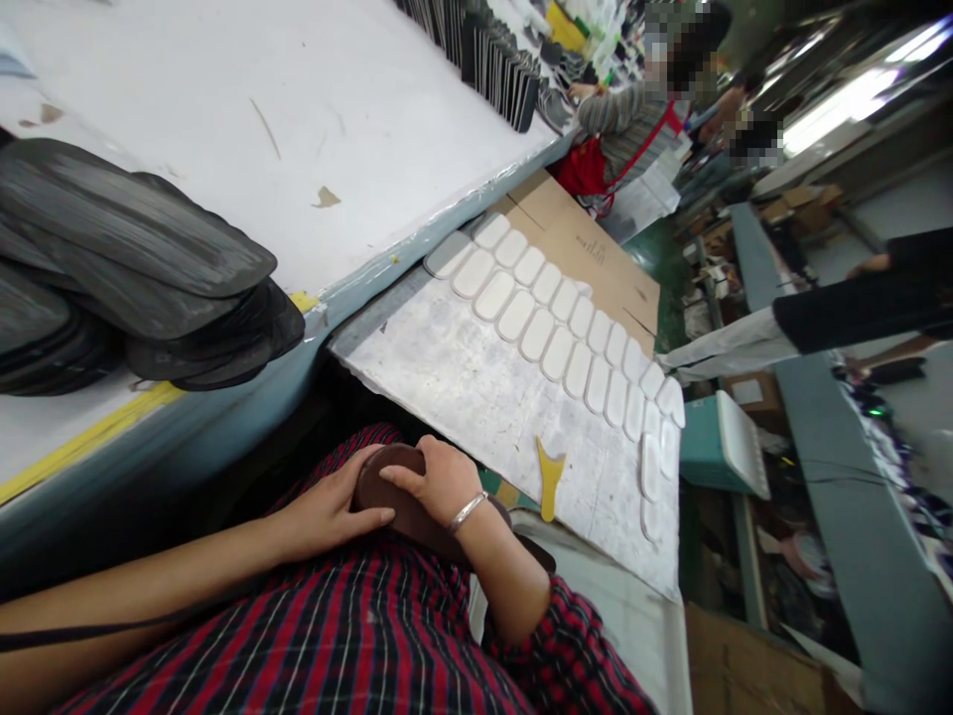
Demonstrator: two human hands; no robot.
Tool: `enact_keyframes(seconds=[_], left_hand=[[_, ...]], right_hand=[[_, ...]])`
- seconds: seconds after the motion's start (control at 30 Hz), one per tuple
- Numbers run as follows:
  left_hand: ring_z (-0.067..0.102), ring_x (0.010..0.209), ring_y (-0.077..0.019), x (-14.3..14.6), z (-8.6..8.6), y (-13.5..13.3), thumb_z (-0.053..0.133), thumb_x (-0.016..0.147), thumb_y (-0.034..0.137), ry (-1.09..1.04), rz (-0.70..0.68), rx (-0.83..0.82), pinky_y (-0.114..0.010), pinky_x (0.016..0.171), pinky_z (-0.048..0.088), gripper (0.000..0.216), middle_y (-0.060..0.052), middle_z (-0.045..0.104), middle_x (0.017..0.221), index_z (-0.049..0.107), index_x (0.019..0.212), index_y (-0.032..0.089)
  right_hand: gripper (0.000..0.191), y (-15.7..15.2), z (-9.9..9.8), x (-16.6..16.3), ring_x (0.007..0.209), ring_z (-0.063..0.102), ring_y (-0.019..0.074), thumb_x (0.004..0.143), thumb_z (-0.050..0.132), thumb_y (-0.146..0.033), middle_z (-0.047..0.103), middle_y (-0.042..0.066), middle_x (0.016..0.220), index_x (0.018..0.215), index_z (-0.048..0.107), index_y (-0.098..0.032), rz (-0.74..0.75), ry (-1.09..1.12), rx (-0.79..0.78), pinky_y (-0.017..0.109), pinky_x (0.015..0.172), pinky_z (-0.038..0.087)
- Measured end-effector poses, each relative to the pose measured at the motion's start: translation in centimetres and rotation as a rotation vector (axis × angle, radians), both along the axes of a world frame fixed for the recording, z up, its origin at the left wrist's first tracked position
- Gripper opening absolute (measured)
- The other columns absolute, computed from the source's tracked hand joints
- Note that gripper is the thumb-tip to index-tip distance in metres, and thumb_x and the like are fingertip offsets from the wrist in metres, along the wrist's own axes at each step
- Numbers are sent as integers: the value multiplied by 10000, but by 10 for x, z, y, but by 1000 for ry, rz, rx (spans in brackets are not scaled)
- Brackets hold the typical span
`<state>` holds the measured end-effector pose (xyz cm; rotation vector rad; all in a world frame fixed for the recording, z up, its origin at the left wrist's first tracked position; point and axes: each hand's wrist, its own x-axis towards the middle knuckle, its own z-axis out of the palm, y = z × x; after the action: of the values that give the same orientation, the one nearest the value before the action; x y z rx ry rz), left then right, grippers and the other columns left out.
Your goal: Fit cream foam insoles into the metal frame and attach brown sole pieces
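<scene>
A dark brown insole (pixel 398 506) lies on my lap against my red plaid shirt. My left hand (pixel 332 508) cups its near end, thumb laid along the edge. My right hand (pixel 438 479), a silver bracelet on its wrist, presses down on top of the insole with curled fingers. Just beyond my hands lies a whitish board (pixel 476 387) carrying rows of several white oval pads (pixel 566 333) and a yellow flat tool (pixel 549 479).
A stack of black insoles (pixel 141 268) sits on the white worktable (pixel 298 109) at left. More dark pieces stand in rows at the far end (pixel 498 60), where another person in a striped sleeve (pixel 625 114) works. A teal bin (pixel 715 447) and cardboard boxes (pixel 751 665) stand at right.
</scene>
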<state>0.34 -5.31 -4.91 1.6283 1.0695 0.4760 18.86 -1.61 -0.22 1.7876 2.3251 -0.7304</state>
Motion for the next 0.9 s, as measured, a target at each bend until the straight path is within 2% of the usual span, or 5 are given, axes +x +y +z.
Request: enact_keyframes(seconds=[0.3, 0.43, 0.6, 0.7, 0.9], left_hand=[[343, 1288, -234, -6, 2, 9, 394, 867, 478, 5, -43, -104, -370, 1081, 268, 623, -103, 348, 1422, 228, 1370, 151], [349, 1286, -226, -13, 1, 12, 394, 863, 486, -80, -104, -170, -354, 1078, 270, 629, -66, 358, 1423, 223, 1386, 181], [356, 1279, -250, -8, -9, 9, 593, 735, 502, -174, -125, -158, -357, 1061, 299, 894, -107, 343, 1425, 112, 1406, 160], [403, 1249, -231, -2, -9, 10, 560, 777, 480, -159, -119, -204, -326, 1044, 330, 816, -101, 390, 1396, 138, 1396, 157], [350, 1287, -210, -9, -7, 22, 388, 868, 488, -103, -97, -183, -316, 1086, 245, 648, -81, 338, 1434, 241, 1385, 125]], right_hand=[[587, 1, -2, 1, 832, 596, 210, 911, 182, -593, 637, 76, 856, 926, 601, -182, -65, 10, 55, 320, 734, 447], [723, -49, 2, 51, 1240, 350, 285, 874, 318, -601, 403, 189, 1325, 1346, 306, -53, -76, 17, 375, 444, 1016, 295], [1019, -113, -5, 89, 1332, 135, 358, 728, 494, -697, 205, 238, 1429, 1395, 165, 0, 61, -124, 424, 546, 1055, 197], [1081, -110, -7, 69, 1337, 95, 367, 680, 538, -712, 173, 257, 1433, 1381, 195, 35, 49, -165, 385, 537, 1068, 178], [1084, -59, 0, -6, 1346, 11, 350, 676, 535, -711, 108, 245, 1453, 1381, 198, 40, 70, -102, 280, 485, 1095, 107]])
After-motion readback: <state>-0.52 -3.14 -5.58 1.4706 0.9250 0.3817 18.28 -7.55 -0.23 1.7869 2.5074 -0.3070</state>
